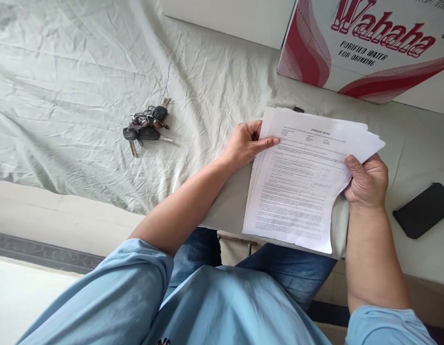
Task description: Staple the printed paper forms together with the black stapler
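Holding a stack of papers (294, 191) in both hands, over the near edge of a pale, cloth-covered tabletop (81, 105); in the left hand (248, 143), a grip closed on the left side of the stack, up near the top, with the thumb flat on the front page; in the right hand (369, 181), a grip closed on the right side, a bit lower, with the thumb on top and a bend in the paper there; at the top right, loose corners in a messy fan; on the front page, tiny print under "OVERLEAF NOTES", mostly too small to read; off to the left, well apart from the papers, a bunch of keys (147, 127); to the right, near the right hand, a flat black thing (423, 211) shaped like a phone; past the papers, a red and white "Wahaha" water box (366, 52), next to a white box (229, 19); down below, a blue shirt (236, 311) and jeans (290, 268).
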`<state>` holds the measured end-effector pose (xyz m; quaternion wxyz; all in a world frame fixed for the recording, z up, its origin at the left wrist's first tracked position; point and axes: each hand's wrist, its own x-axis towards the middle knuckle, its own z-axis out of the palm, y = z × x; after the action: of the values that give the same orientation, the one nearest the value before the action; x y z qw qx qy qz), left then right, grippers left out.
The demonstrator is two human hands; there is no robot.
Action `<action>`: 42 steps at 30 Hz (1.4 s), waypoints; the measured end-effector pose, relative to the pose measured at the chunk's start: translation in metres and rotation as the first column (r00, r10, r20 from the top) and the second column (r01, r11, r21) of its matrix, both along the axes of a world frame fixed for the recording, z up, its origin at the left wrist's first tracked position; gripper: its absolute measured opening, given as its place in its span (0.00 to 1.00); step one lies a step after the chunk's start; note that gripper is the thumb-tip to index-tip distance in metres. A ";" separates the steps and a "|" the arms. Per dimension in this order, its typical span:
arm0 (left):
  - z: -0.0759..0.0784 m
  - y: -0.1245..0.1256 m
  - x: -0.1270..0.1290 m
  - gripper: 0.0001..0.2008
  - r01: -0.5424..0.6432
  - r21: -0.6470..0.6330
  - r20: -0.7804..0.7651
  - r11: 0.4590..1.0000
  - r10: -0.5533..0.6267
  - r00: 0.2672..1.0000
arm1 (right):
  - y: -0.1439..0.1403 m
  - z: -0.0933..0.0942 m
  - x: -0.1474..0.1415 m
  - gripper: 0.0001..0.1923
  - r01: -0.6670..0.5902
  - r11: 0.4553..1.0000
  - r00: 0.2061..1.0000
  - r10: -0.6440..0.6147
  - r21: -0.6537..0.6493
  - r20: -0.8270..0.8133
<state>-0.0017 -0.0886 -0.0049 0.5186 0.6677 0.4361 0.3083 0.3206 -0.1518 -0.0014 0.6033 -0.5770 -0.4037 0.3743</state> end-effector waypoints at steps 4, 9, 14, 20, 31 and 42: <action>0.001 -0.004 0.002 0.36 -0.146 -0.038 0.061 0.989 0.148 0.987 | 0.001 -0.001 0.002 0.25 0.072 0.997 0.996 -0.072 0.008 0.057; -0.001 -0.007 0.004 0.41 -0.140 -0.074 0.204 0.987 0.153 0.967 | 0.002 -0.004 0.005 0.22 0.117 0.991 0.988 -0.123 0.071 0.095; -0.004 -0.009 0.007 0.38 -0.163 -0.145 0.381 0.976 0.207 0.901 | 0.004 -0.008 0.004 0.26 0.132 0.983 0.989 -0.139 0.127 0.044; 0.001 -0.012 0.006 0.37 -0.093 -0.138 0.399 0.986 0.142 0.906 | 0.004 -0.010 0.005 0.26 0.136 0.970 0.984 -0.156 0.200 0.090; -0.003 -0.011 0.004 0.39 -0.011 -0.147 0.363 0.989 0.065 0.929 | 0.001 -0.010 0.004 0.23 0.147 0.953 0.953 -0.208 0.265 0.220; -0.009 -0.009 0.004 0.38 -0.111 -0.120 0.369 0.987 0.148 0.918 | 0.006 -0.013 0.005 0.30 0.186 0.921 0.959 -0.246 0.342 0.143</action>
<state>0.0028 -0.0976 -0.0139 0.6027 0.5398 0.3862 0.4429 0.3251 -0.1460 -0.0142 0.6882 -0.5426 -0.4473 0.1787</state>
